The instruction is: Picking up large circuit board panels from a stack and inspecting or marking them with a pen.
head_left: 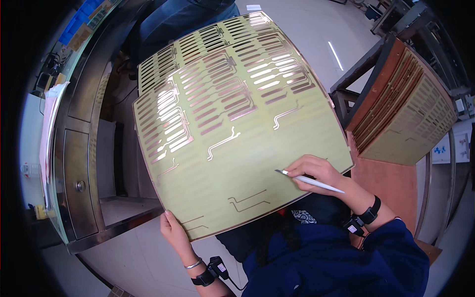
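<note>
A large pale green circuit board panel point(257, 148) with shiny copper traces and rows of slot-shaped pads lies tilted across my lap. My left hand point(174, 232) grips its near left corner, thumb on top and the other fingers hidden below. Closed round a slim white craft knife point(316, 184), my right hand point(314, 171) is over the near right part of the panel. The knife's dark tip points left at a plain green area; whether it touches the surface I cannot tell. A few thin traces run along the panel's near edge.
On the right, a stack of similar panels point(396, 119) leans on a rack above a reddish-brown board point(381, 183). A metal workbench point(79, 173) with a drawer knob stands to the left. Beyond the panel, a person's leg in jeans point(173, 24) is partly visible.
</note>
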A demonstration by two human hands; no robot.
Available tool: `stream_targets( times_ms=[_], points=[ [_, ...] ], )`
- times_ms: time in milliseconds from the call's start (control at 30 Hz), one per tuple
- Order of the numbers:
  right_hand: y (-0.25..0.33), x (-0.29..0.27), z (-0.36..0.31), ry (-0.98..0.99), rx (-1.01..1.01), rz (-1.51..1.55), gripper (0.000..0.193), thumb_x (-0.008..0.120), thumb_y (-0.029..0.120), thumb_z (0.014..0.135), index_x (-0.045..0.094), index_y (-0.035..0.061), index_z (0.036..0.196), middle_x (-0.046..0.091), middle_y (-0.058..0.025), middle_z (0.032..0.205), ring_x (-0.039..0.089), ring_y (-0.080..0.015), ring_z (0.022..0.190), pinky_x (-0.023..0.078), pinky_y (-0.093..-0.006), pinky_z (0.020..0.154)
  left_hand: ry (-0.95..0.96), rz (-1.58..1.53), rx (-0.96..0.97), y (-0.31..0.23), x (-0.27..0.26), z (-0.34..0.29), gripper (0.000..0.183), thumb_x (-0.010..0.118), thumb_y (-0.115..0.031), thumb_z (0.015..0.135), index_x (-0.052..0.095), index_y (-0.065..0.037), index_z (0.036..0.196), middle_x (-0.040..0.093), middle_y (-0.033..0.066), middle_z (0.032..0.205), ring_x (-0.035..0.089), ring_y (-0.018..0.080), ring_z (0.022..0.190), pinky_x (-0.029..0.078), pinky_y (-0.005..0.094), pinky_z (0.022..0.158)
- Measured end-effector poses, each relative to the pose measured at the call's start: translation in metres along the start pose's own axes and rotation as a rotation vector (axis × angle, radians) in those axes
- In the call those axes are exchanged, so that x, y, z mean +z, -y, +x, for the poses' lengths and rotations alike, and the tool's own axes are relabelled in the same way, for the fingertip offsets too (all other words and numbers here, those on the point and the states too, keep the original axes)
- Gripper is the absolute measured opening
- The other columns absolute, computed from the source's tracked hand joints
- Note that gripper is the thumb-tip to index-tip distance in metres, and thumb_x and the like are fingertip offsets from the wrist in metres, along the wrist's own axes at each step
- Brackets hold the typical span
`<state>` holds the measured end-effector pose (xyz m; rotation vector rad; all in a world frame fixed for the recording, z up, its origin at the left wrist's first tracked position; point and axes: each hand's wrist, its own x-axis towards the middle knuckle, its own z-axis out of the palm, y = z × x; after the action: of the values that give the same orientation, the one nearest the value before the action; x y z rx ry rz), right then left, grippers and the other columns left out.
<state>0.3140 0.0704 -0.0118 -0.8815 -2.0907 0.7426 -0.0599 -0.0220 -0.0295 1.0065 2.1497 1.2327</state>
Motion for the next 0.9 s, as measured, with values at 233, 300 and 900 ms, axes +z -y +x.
stream_targets(
  times_ms=[233, 300, 900],
  points=[
    [0.0, 0.0, 0.001, -0.007, 0.0, -0.008, 0.019, 0.067, -0.003, 0.068, 0.062, 0.0057, 0.084, 0.065, -0.0075, 0.088, 0.063, -0.0216, 0.078, 0.05, -0.0292, 0.067, 0.004, -0.017, -0.014, -0.003, 0.002, 0.001, 0.032, 0.042, -0.022, 0.096, 0.052, 0.004, 0.079, 0.054, 0.0027, 0.072, 0.043, 0.0072, 0.068, 0.039, 0.0232, 0.063],
    [-0.001, 0.001, 0.001, -0.014, -0.013, -0.009, 0.02, 0.067, -0.003, 0.068, 0.062, 0.0058, 0.084, 0.065, -0.0077, 0.087, 0.063, -0.022, 0.078, 0.05, -0.0294, 0.067, 0.011, -0.006, -0.016, 0.0, -0.001, 0.001, 0.032, 0.042, -0.022, 0.096, 0.052, 0.004, 0.08, 0.055, 0.003, 0.073, 0.043, 0.0074, 0.069, 0.04, 0.0233, 0.064],
    [0.002, 0.002, -0.002, -0.008, 0.046, -0.017, 0.022, 0.062, -0.006, 0.067, 0.061, 0.0028, 0.088, 0.064, -0.0119, 0.089, 0.063, -0.0232, 0.08, 0.051, -0.0297, 0.069, 0.044, -0.149, -0.113, -0.014, -0.004, 0.003, 0.024, 0.044, -0.019, 0.094, 0.056, 0.003, 0.094, 0.052, 0.002, 0.077, 0.045, 0.0089, 0.071, 0.041, 0.0244, 0.067]
  ],
)
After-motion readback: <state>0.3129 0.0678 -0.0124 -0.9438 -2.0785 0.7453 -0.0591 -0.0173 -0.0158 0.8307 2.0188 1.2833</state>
